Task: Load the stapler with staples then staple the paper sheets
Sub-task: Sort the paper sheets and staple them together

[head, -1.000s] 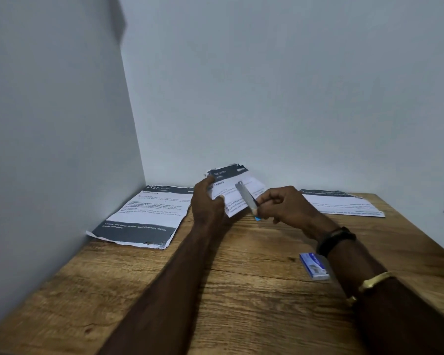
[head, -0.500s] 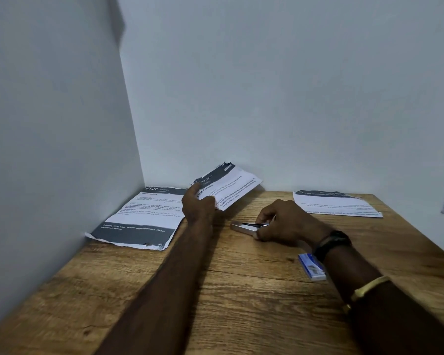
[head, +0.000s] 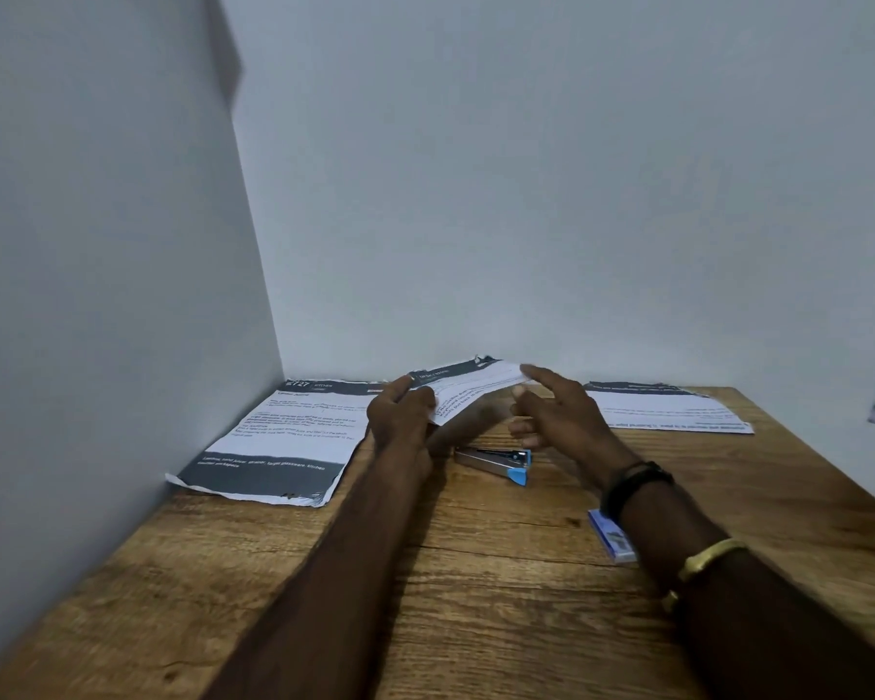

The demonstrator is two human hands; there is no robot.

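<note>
Two hands up: left hand pinches the paper sheets w/ thumb on top, right hand fingers loose & spread at the sheets' other end, stapler flat on table just below those fingers

- My left hand is in shot, bare, and my left forearm runs bare all the way to the bottom edge.
- My right hand is bare too, with a black band snug round the wrist.
- Further up that arm sits a gold-coloured bangle, slim and smooth, catching a little light.
- Past it, the right forearm is bare.
</note>
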